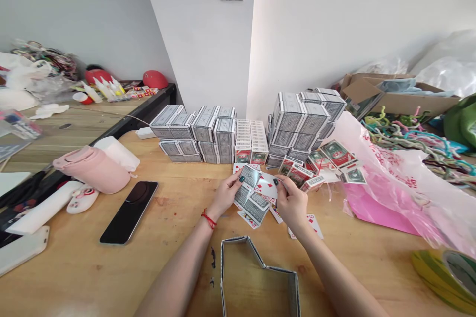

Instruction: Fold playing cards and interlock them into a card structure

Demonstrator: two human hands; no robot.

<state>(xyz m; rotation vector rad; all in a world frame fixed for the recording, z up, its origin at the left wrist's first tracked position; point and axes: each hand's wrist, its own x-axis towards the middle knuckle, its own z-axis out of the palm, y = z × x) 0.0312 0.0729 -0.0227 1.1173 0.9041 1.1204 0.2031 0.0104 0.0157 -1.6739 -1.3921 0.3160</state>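
The left hand pinches a grey-backed playing card, its thumb on top and its other fingers mostly hidden. The right hand grips a white card with red diamonds in the same way. The two cards meet between the hands, above the bench; whether they are joined or merely overlap cannot be told, and neither can the number of layers in the grip.

Just below lie loose cards, overlapping so that most of their faces are covered. More face-up cards are partly hidden by the right wrist. Nearer, the open frame of folded cards runs out of view at the bottom edge, so its full outline is not shown.

Behind the hands, the left block stack and the right block stack flank rows of card boxes, whose small print is illegible. The pink plastic bag and the roll of tape are cut off on the right.
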